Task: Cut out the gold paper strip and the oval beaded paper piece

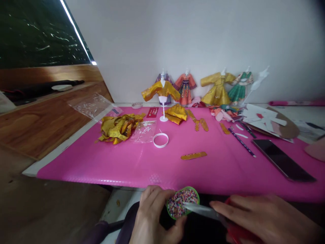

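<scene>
In my left hand (154,217) is a small green-rimmed tub of beads (183,200), held just below the table's front edge. Tiny beads of many colours fill the tub. My right hand (269,218) grips red-handled scissors (207,211); their blade tips rest among the beads. Whether the blades are slightly parted I cannot tell. On the table beyond the tub lies a gold fabric strip (194,156) with small marks along one edge. A white ring (160,140) sits further back to the left.
A pink-covered table (114,162) spreads ahead. Gold scraps (122,127) and a plastic bag (146,131) lie left. A white stand (164,117) carries a gold doll jacket (161,88); dressed doll forms line the wall. At right are a phone (283,159) and a pencil (241,142).
</scene>
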